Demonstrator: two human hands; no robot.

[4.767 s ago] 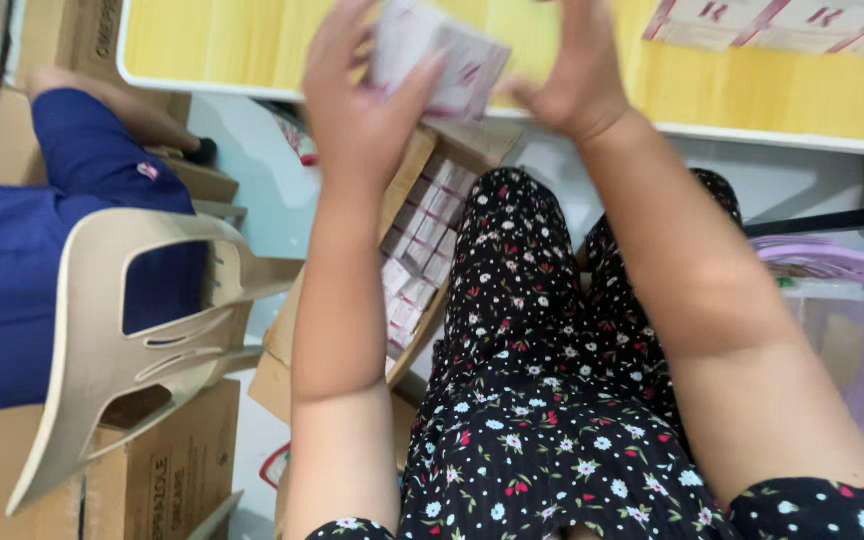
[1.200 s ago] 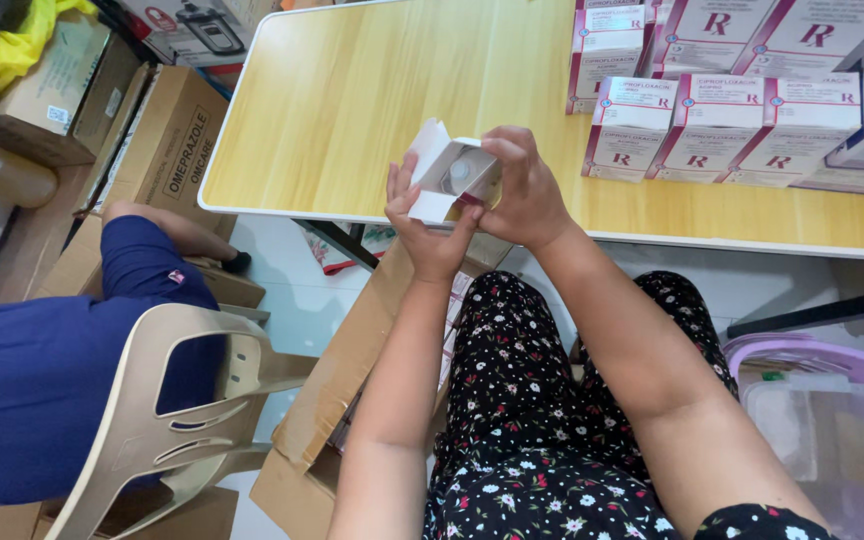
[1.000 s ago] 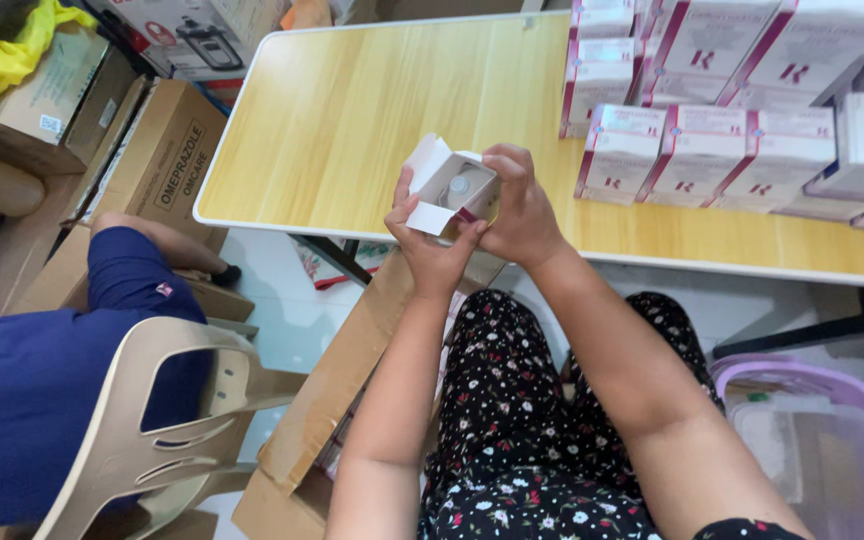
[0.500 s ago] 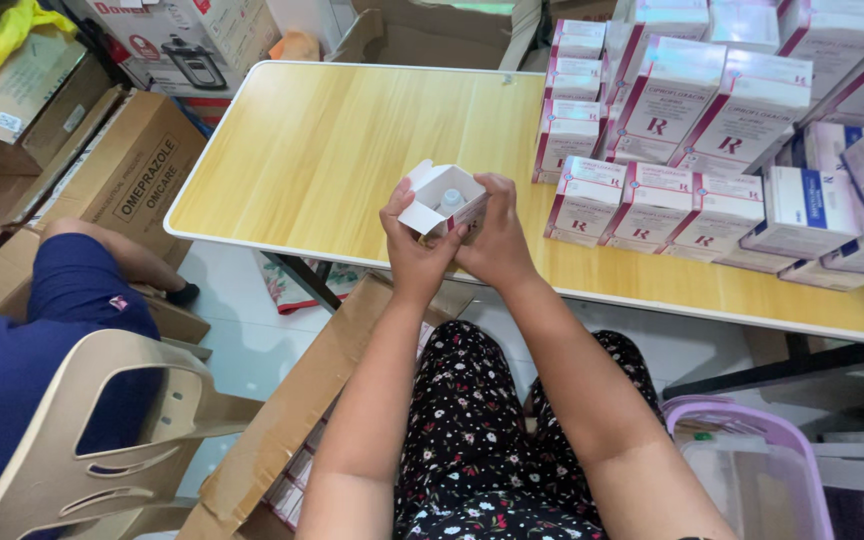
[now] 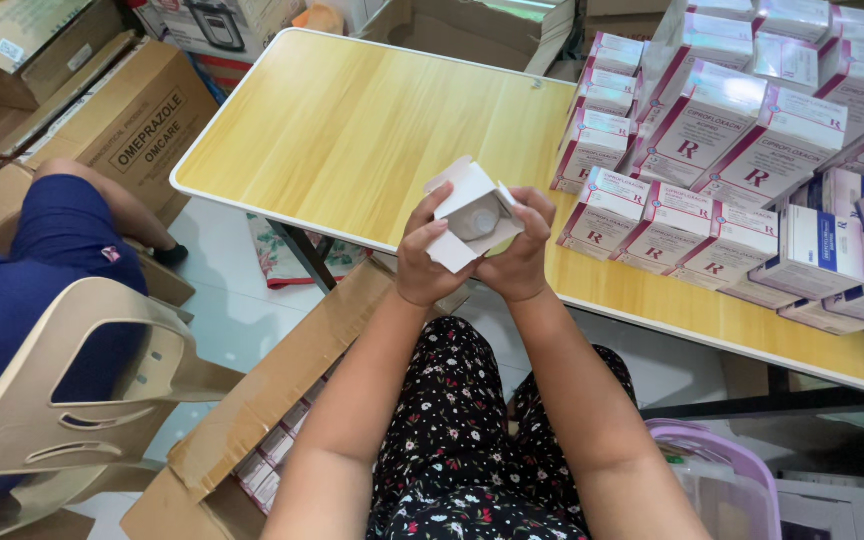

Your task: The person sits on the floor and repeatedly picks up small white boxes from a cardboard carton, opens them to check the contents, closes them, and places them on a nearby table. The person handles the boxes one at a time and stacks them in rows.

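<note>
I hold a small white carton (image 5: 472, 215) with its end flaps folded open, just above the near edge of a light wooden table (image 5: 352, 130). My left hand (image 5: 422, 262) grips its left side, thumb on a flap. My right hand (image 5: 522, 255) grips its right side. Inside the open end I see a pale rounded item, too small to identify. Rows of white and magenta cartons (image 5: 712, 160) are stacked on the table's right half, right beside my right hand.
An open cardboard box (image 5: 282, 400) with several small cartons stands by my left knee. A person in blue (image 5: 22, 290) sits on a beige plastic chair (image 5: 82, 390) at left. Large cardboard boxes (image 5: 122, 120) line the far left. A purple plastic bin (image 5: 732, 490) sits lower right.
The view has tilted up and the table fills more of the frame. Both hands stay on the carton and have turned it so its open end faces me.
</note>
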